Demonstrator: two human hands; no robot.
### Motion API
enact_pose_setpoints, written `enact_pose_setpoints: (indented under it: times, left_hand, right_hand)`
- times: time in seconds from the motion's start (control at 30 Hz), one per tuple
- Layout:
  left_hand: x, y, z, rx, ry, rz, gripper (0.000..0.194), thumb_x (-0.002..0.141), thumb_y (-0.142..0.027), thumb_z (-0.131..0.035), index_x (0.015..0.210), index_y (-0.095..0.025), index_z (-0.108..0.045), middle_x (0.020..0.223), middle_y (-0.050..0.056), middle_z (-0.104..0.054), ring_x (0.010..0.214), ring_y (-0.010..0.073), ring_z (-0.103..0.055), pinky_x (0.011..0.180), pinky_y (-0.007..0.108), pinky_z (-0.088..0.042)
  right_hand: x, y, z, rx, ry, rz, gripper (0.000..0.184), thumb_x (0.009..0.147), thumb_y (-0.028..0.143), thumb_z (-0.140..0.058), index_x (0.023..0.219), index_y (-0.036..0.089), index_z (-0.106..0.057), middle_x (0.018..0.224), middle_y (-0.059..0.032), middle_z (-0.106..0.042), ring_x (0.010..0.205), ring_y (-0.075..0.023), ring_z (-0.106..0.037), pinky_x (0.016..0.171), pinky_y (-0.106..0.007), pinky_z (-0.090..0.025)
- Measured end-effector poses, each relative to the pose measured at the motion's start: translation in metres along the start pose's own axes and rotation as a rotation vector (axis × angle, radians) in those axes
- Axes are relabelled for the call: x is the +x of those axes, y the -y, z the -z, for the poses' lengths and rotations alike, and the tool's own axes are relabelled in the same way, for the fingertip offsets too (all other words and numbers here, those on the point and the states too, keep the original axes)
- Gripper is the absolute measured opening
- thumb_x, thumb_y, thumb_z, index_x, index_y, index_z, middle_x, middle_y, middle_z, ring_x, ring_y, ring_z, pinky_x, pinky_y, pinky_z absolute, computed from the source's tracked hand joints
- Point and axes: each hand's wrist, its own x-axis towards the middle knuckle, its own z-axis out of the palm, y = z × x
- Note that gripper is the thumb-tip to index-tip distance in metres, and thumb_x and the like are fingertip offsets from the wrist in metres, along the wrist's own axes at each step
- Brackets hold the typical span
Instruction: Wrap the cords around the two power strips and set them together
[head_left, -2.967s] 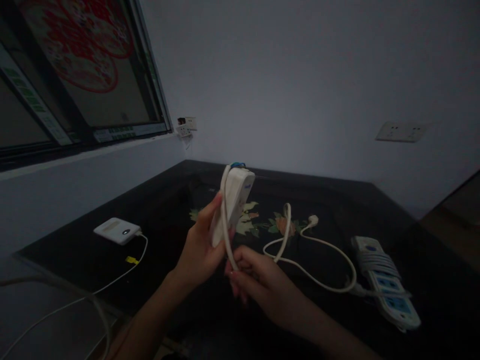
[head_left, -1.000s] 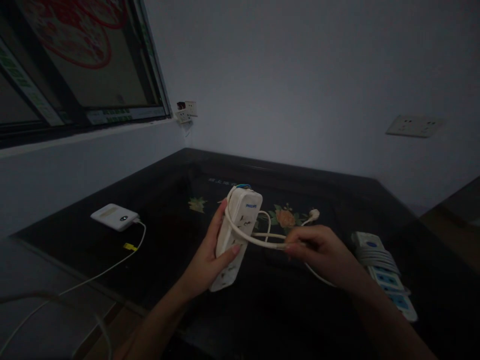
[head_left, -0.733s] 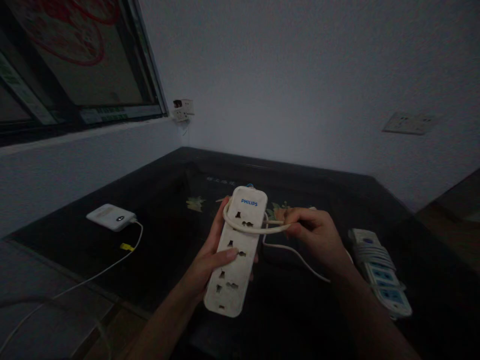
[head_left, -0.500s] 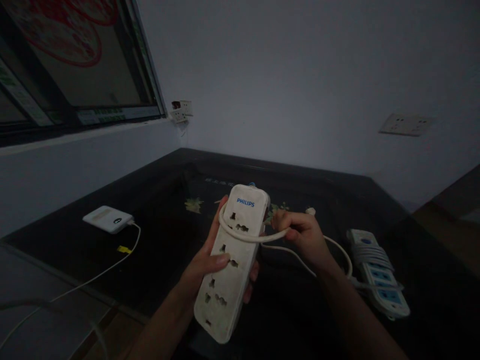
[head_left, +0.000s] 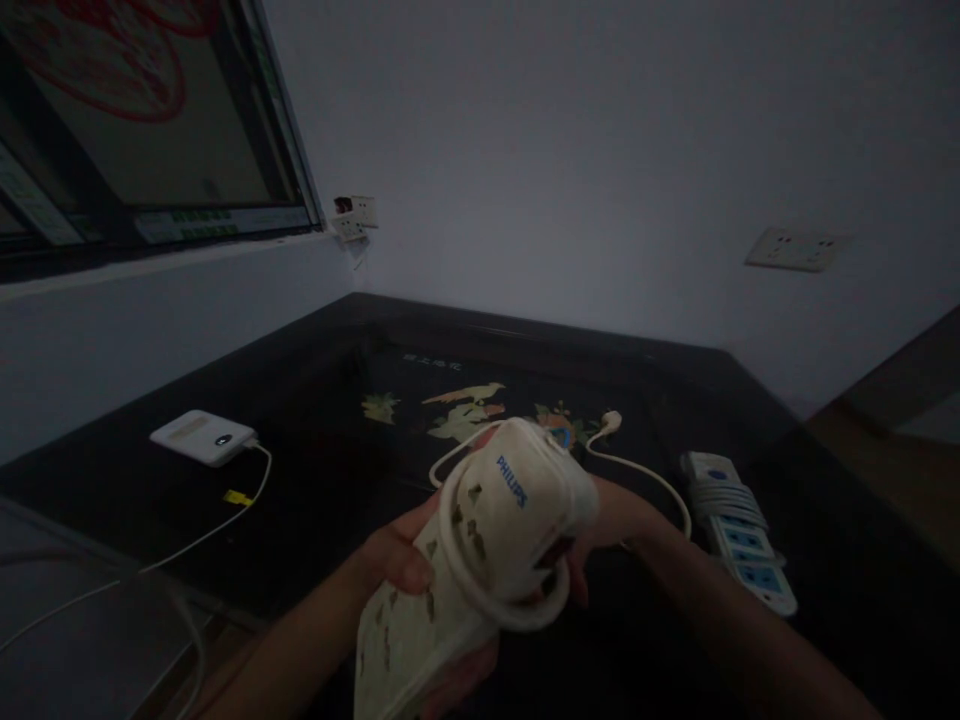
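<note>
A white Philips power strip (head_left: 405,630) is tilted over the table, its far end raised and its sockets facing up. My left hand (head_left: 401,560) grips it, thumb across the socket face and fingers beneath. The white power cord (head_left: 454,540) passes over the socket face and bends round the right side to the back. My right hand (head_left: 600,525) is behind the strip's far end, where the cord runs; most of its fingers are hidden. Another loop of cord shows beyond the strip, and the plug (head_left: 611,420) lies on the table.
The dark table (head_left: 315,420) has a bird and flower print. At right lies another power strip (head_left: 739,540) with its cord wound round it. A white power bank (head_left: 202,437) with a cable rests at left. Wall sockets (head_left: 795,250) and a window border the table.
My right hand has carried the cord from the front round the right side to behind the strip. The strip has turned and dropped lower, its far end now towards me.
</note>
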Motion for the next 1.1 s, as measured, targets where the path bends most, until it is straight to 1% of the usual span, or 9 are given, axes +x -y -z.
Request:
enact_pose_setpoints:
  times: [0.13,0.27,0.37,0.47,0.57,0.67,0.77,0.93,1.1]
  left_hand:
    - [-0.017,-0.028,-0.001,0.509,-0.055,0.046,0.090,0.066,-0.030,-0.074,0.145,-0.033,-0.031,0.121,0.008,-0.061,0.089,0.0242,-0.067,0.070,0.032,-0.054]
    - [-0.010,-0.051,-0.013,1.167,0.010,0.319,0.081,0.073,-0.024,-0.068,0.146,-0.025,-0.033,0.138,0.009,-0.053,0.118,0.0289,-0.055,0.095,0.034,-0.045]
    - [0.001,-0.045,-0.018,1.357,0.090,0.469,0.079,0.075,-0.025,-0.063,0.147,-0.025,-0.030,0.142,0.008,-0.049,0.123,0.0297,-0.052,0.100,0.036,-0.042]
    - [0.005,-0.028,-0.011,1.481,0.041,0.611,0.078,0.078,-0.024,-0.057,0.148,-0.031,-0.025,0.139,0.007,-0.052,0.117,0.0303,-0.056,0.094,0.038,-0.045]
    - [0.002,-0.015,0.007,1.530,-0.098,0.632,0.081,0.079,-0.024,-0.056,0.149,-0.034,-0.018,0.144,0.007,-0.046,0.120,0.0306,-0.054,0.097,0.041,-0.043]
    - [-0.006,-0.012,0.025,1.496,-0.301,0.501,0.079,0.082,-0.022,-0.054,0.150,-0.032,-0.015,0.152,0.007,-0.034,0.130,0.0290,-0.043,0.106,0.043,-0.034]
    - [-0.015,-0.013,0.036,1.425,-0.473,0.357,0.074,0.084,-0.024,-0.054,0.149,-0.027,-0.018,0.148,0.011,-0.038,0.128,0.0286,-0.044,0.106,0.044,-0.032]
    - [-0.025,-0.009,0.039,1.160,-0.678,0.213,0.067,0.085,-0.027,-0.056,0.139,-0.020,-0.018,0.121,0.014,-0.059,0.098,0.0231,-0.060,0.083,0.036,-0.046]
    - [-0.018,-0.006,0.047,1.202,-0.753,0.071,0.062,0.081,-0.030,-0.063,0.134,-0.018,-0.032,0.113,0.012,-0.062,0.097,0.0238,-0.059,0.087,0.036,-0.043]
  right_hand:
    - [0.014,0.021,0.006,-0.611,0.258,0.017,0.018,0.076,0.035,-0.071,0.074,0.018,-0.068,0.073,-0.0031,-0.069,0.078,-0.0168,-0.061,0.084,-0.031,-0.044]
    - [0.030,0.023,0.001,-1.316,0.492,0.061,0.008,0.079,0.018,-0.066,0.072,0.014,-0.069,0.075,-0.0069,-0.071,0.076,-0.0191,-0.063,0.083,-0.036,-0.039]
    - [0.041,0.020,-0.001,-1.563,0.598,0.039,0.013,0.079,0.022,-0.068,0.068,0.017,-0.069,0.073,-0.0045,-0.072,0.076,-0.0188,-0.063,0.081,-0.035,-0.037]
    - [0.051,0.028,0.002,-1.680,0.534,-0.021,0.016,0.083,0.015,-0.062,0.070,0.020,-0.070,0.071,-0.0014,-0.072,0.073,-0.0159,-0.064,0.084,-0.035,-0.035]
    - [0.056,0.050,0.006,-1.651,0.416,-0.146,0.017,0.085,0.012,-0.058,0.077,0.019,-0.071,0.077,-0.0029,-0.073,0.072,-0.0154,-0.063,0.077,-0.033,-0.037]
    - [0.051,0.075,0.012,-1.520,0.289,-0.327,0.011,0.084,0.016,-0.060,0.080,0.017,-0.070,0.074,-0.0049,-0.070,0.066,-0.0152,-0.060,0.062,-0.028,-0.034]
    - [0.036,0.089,0.022,-1.318,0.149,-0.468,0.015,0.082,0.027,-0.063,0.073,0.016,-0.069,0.061,-0.0016,-0.063,0.053,-0.0116,-0.051,0.053,-0.026,-0.027]
    - [0.016,0.084,0.027,-0.937,-0.054,-0.392,0.034,0.092,0.036,-0.051,0.069,0.015,-0.065,0.054,0.0021,-0.053,0.049,-0.0078,-0.041,0.053,-0.025,-0.025]
    - [0.021,0.075,0.004,-0.776,-0.081,-0.382,0.029,0.093,0.026,-0.046,0.074,0.014,-0.064,0.062,0.0004,-0.057,0.054,-0.0089,-0.046,0.053,-0.024,-0.026]
